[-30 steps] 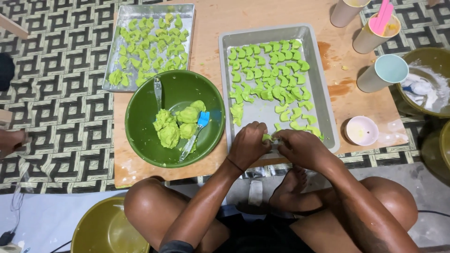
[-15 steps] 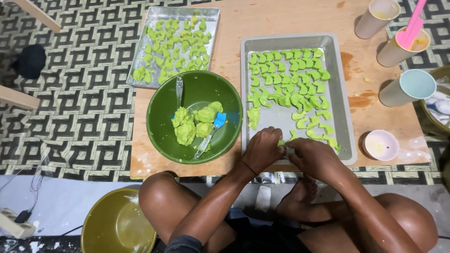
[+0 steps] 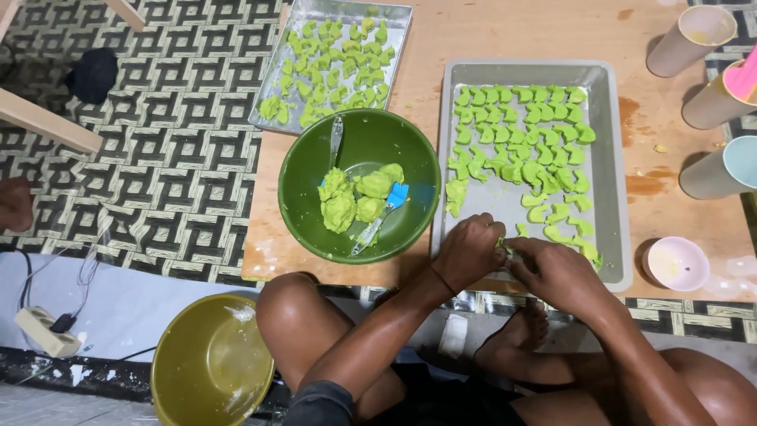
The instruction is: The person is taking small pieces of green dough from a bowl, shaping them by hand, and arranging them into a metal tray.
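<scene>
My left hand (image 3: 470,251) and my right hand (image 3: 552,268) meet over the near edge of a grey metal tray (image 3: 607,158), pinching a small piece of green dough (image 3: 503,244) between their fingers. The tray holds several rows of shaped green dough pieces (image 3: 524,134). To the left stands a green bowl (image 3: 303,181) with lumps of green dough (image 3: 351,197), a blue-tipped spatula (image 3: 386,209) and a clear utensil (image 3: 336,138) leaning on its rim.
A second metal tray (image 3: 394,16) full of green pieces lies at the back left of the low wooden board (image 3: 473,39). Cups (image 3: 694,35) and a small white bowl (image 3: 676,264) stand at the right. A yellow-green basin (image 3: 211,364) sits on the floor by my knee.
The view has shifted, so everything sits lower and further right in frame. My hands stay together at the tray's near edge, still working the small dough piece.
</scene>
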